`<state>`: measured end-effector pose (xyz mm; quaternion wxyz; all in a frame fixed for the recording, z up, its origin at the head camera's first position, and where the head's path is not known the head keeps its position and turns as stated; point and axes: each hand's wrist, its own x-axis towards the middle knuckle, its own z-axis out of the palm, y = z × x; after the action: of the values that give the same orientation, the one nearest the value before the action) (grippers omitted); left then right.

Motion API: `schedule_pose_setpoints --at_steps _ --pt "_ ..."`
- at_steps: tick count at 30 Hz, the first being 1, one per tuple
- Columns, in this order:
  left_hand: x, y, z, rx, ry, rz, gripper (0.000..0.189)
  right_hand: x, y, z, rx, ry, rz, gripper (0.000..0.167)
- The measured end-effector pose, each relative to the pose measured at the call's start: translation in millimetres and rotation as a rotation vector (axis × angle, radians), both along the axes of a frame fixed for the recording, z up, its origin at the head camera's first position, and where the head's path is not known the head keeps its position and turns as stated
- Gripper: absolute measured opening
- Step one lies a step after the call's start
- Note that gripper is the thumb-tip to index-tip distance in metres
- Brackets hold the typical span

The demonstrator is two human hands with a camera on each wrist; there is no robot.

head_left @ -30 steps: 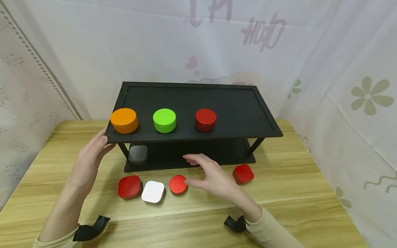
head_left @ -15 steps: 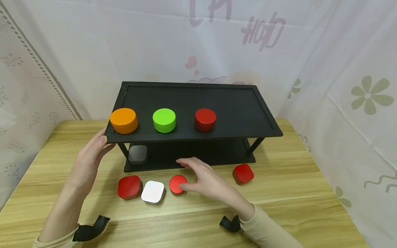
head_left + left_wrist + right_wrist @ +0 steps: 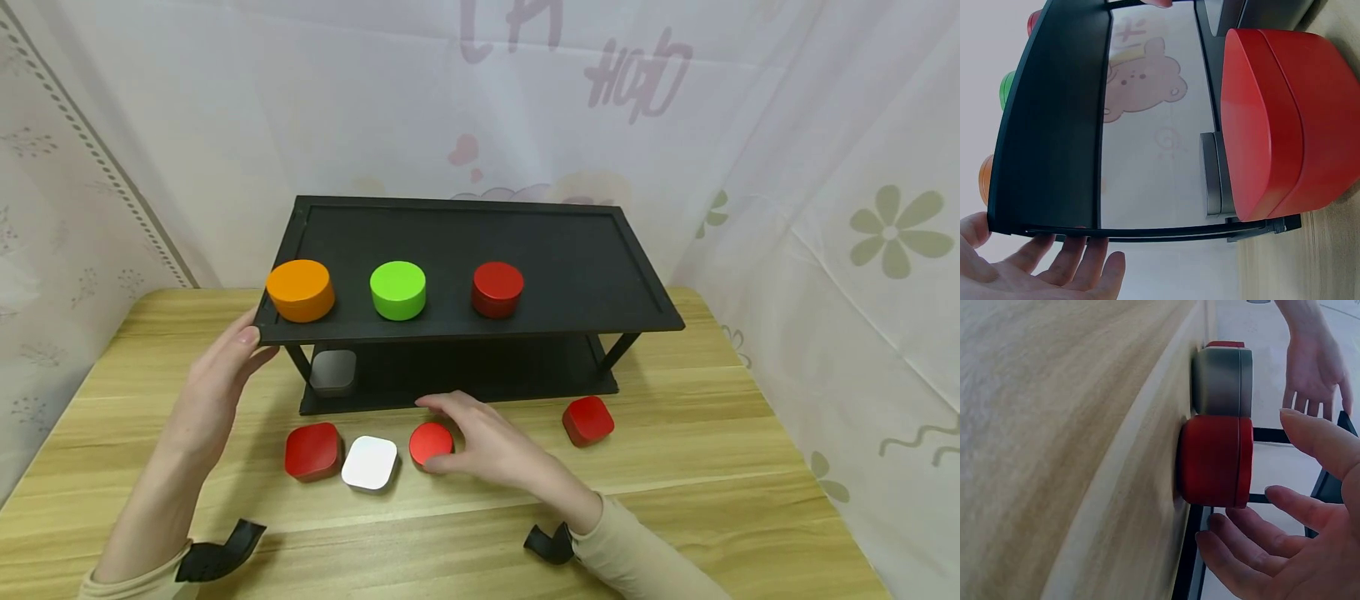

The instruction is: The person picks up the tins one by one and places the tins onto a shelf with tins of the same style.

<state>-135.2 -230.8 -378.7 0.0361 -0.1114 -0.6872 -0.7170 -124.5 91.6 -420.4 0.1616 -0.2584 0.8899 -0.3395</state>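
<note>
My left hand holds the front left corner of the black two-tier shelf, thumb on the top edge and fingers at the side. My right hand hovers at the round red tin on the table, thumb and fingers spread around it. In the right wrist view a gap shows between the fingers and the red tin. Left of it lie a white square tin and a red square tin.
On the upper tier stand an orange tin, a green tin and a dark red tin. A grey square tin sits on the lower tier. Another red square tin lies on the wooden table at right.
My right hand has moved left and slightly toward me, its thumb now overlapping the round red tin's near edge in the head view. The left hand and the tins have stayed put.
</note>
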Motion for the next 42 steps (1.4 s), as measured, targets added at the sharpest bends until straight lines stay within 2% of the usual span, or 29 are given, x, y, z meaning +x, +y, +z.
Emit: schedule_pose_setpoints --at_steps 11,29,42 --pt "-1.4 0.2 0.8 -0.012 -0.005 -0.005 0.046 -2.1 -2 -9.6 0.044 -0.006 0.031 0.07" --pt "0.3 -0.5 1.0 0.0 -0.005 0.003 0.046 -2.7 -5 -15.0 0.092 -0.016 0.014 0.067" --pt "0.6 0.6 1.0 -0.004 0.002 0.008 0.046 -4.4 -3 -17.9 0.057 -0.025 -0.001 0.062"
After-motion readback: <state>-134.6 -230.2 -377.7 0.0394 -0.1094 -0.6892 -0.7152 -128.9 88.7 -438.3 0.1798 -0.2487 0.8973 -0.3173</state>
